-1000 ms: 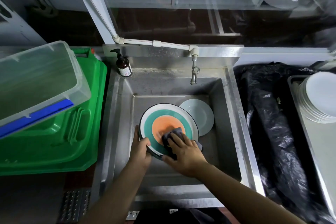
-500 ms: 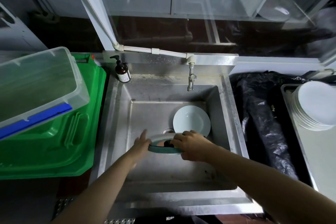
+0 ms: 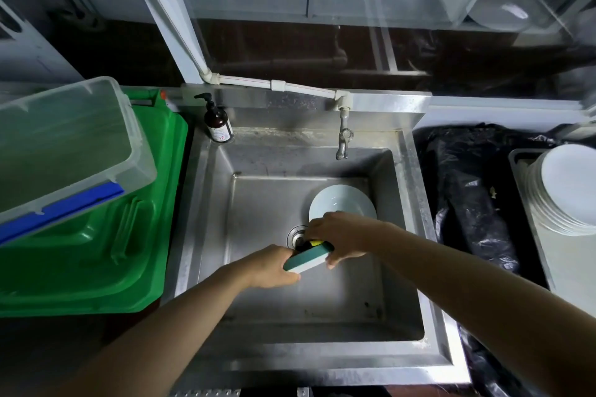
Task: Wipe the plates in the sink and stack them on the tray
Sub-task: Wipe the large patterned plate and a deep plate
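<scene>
Head view: you hold the teal-rimmed plate (image 3: 306, 260) edge-on over the sink (image 3: 322, 325).
Your left hand (image 3: 271, 267) grips its rim to steady it; your right hand (image 3: 338, 237) pinches a sponge (image 3: 317, 243) against it.

Striped plate (image 3: 308, 260): teal-and-white rim visible, seen nearly edge-on, tilted, held above the sink floor near the drain. Sponge (image 3: 317, 243): yellow with dark side, pressed against the plate's far face. Pale plate (image 3: 342, 203): light blue-white, lies on the floor of the steel sink (image 3: 322, 306), right of centre. Stack of white plates (image 3: 567, 190): sits on the metal tray (image 3: 548, 255), far right.
</scene>
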### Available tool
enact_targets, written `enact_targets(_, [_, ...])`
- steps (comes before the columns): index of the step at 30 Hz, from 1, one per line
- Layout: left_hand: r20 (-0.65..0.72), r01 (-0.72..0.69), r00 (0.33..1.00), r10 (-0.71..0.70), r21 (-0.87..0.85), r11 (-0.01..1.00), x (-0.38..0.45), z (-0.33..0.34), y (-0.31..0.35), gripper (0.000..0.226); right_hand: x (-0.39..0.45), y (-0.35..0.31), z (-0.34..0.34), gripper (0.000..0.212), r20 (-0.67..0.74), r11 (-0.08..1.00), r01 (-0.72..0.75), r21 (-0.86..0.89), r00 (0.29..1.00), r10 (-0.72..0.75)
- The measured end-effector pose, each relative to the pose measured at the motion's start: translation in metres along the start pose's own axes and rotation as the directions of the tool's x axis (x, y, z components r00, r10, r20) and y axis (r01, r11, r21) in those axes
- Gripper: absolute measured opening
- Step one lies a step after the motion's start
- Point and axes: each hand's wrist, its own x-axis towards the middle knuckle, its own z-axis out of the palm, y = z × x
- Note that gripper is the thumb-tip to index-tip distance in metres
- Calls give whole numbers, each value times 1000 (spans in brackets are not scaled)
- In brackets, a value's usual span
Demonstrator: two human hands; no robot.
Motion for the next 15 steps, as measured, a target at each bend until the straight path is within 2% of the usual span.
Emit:
enact_targets(2, [21, -6, 1000, 8, -118, 993, 2, 2, -3, 31, 4, 9, -2, 78, -65, 998, -31, -58, 997, 27])
enact_targets(4, [30, -22, 999, 32, -280, 960, 2, 5, -4, 19, 10, 15, -3, 84, -104, 992, -73, -102, 993, 63])
enact_targets(6, [27, -10, 999, 28, -498, 867, 1, 10, -4, 15, 15, 19, -1, 84, -123, 994, -71, -84, 991, 60])
enact_targets(8, [23, -2, 1000, 21, -635, 773, 0, 16, -8, 25, 18, 27, 6, 81, -151, 996, -86, 11, 985, 86])
enact_targets(10, [24, 6, 1000, 15, -702, 712, -1, 20, -13, 33, 17, 38, 13, 74, -246, 980, -81, 184, 961, 126])
enact_targets(12, [27, 11, 1000, 14, -740, 672, -4, 22, -18, 35, 15, 46, 20, 63, -337, 945, -57, 321, 926, 170])
enact_targets(15, [31, 11, 999, 22, -776, 631, -4, 25, -18, 41, 15, 42, 35, 55, -437, 917, -47, 397, 868, 234])
